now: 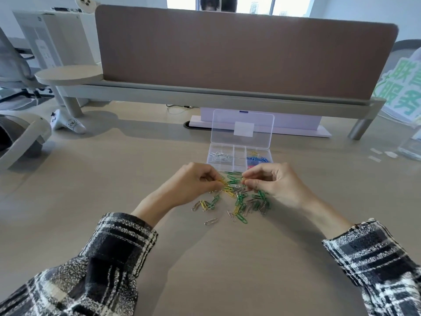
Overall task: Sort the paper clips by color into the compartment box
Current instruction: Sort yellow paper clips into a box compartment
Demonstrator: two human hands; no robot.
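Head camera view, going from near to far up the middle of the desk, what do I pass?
Loose paper clips → compartment box → raised lid → brown divider panel.

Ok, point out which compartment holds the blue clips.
The right column's middle compartment of the box: yellow clips behind it, pink clips before it, silver clips opposite.

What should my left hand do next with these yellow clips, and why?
Probably carry them to the compartment box's far right cell, where yellow ones already lie: the left hand pinches yellow clips, and the lid stands open.
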